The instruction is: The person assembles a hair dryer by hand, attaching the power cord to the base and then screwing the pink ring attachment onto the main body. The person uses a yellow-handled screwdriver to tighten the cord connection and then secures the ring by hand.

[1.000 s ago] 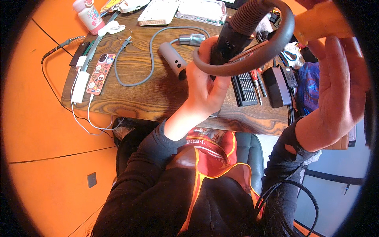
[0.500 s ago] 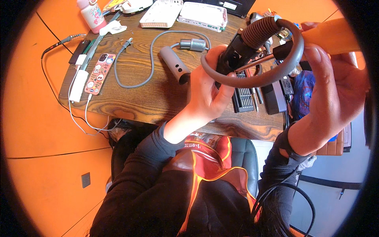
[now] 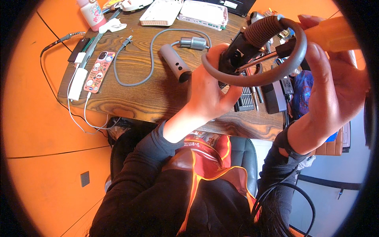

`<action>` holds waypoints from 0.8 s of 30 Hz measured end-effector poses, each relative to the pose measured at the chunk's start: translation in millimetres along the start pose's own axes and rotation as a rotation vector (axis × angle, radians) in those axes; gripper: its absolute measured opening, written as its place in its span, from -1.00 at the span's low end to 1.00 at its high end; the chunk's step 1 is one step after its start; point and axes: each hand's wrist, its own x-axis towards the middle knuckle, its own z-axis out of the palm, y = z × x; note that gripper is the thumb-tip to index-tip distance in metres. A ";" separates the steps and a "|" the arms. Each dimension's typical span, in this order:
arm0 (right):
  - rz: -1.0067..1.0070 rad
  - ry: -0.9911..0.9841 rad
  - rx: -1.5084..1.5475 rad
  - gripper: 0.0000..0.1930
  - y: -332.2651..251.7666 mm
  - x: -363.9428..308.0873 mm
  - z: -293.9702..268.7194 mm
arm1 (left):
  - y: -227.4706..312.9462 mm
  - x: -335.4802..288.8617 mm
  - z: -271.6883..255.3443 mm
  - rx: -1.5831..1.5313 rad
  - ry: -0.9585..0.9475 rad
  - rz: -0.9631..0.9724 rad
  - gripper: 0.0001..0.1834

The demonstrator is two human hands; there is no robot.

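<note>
My left hand (image 3: 204, 94) is closed around a black cylindrical device part (image 3: 236, 49) with a ribbed cable sleeve, held above the table. From that sleeve a thick grey cable (image 3: 272, 78) loops round in front of the part. My right hand (image 3: 335, 89) grips a screwdriver (image 3: 333, 35) by its orange-yellow handle. Its metal shaft passes through the cable loop, and the tip meets the black part beside my left fingers; what it touches there is too small to make out. Behind my left wrist, a grey tube (image 3: 173, 62) with two black dots lies on the wood.
On the table (image 3: 130, 100) are a plug (image 3: 127, 41) with its grey cord, a knurled metal cylinder (image 3: 193, 42), a stickered phone (image 3: 98, 73), a white power strip (image 3: 78, 85), a bit set (image 3: 245, 98), a grey box (image 3: 275, 100) and white casings (image 3: 202, 16). A pink-white bottle (image 3: 91, 15) stands far left.
The black part and the cable loop have tilted and shifted slightly. My left thumb has lifted a little away from the part. The screwdriver stays at it.
</note>
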 end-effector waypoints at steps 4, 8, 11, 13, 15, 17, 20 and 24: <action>-0.011 0.037 -0.024 -0.70 -2.5 -3.0 0.7 | 4.3 -0.9 1.2 -0.088 0.014 -0.144 -0.41; -0.008 0.038 -0.007 -0.70 -4.3 -2.8 -0.3 | 4.9 1.0 -0.6 0.004 -0.015 -0.084 -0.43; -0.016 0.037 -0.021 -0.71 -2.8 -1.3 -1.5 | 5.5 1.0 0.0 -0.023 0.001 -0.099 -0.42; -0.020 0.033 -0.025 -0.71 -1.5 -1.6 -2.0 | 6.3 0.1 1.3 -0.077 0.015 -0.140 -0.42; -0.021 0.022 -0.029 -0.71 -0.4 -2.0 -2.3 | 6.7 -0.9 1.9 -0.112 0.035 -0.162 -0.42; -0.027 0.016 -0.045 -0.71 -0.2 -3.5 -0.6 | 5.9 -0.9 0.9 -0.092 -0.008 -0.169 -0.42; -0.067 0.026 -0.215 -0.72 -1.7 -5.5 4.3 | 4.4 0.3 1.1 0.009 -0.005 -0.082 -0.43; -0.096 -0.047 -0.107 -0.73 -4.5 0.6 4.7 | 5.4 0.6 1.0 -0.039 -0.002 -0.157 -0.44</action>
